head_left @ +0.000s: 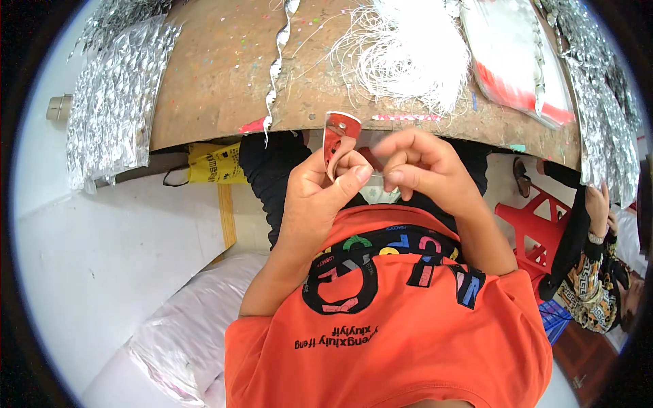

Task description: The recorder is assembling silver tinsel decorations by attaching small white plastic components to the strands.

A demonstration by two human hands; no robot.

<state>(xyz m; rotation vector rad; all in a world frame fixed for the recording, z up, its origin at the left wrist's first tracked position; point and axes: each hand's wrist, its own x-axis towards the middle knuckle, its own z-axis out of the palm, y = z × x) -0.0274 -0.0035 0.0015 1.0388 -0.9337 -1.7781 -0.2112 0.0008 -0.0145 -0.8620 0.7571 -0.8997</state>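
We pinch a red card (340, 131) in our left hand (322, 185); across a narrow gap our right hand (434, 171) curls, its hold unclear, the brown table (211, 88) edge just beyond both.

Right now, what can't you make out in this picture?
All in the head view:
Right hand: the index fingertip is blurred.
Red card-like piece: its lower part is partly covered by the left hand.
White strings: glare washes out the middle of the pile.
Yellow bag: its upper part is hidden by the table.
Upper-left silver streamers: cut off by the top edge.
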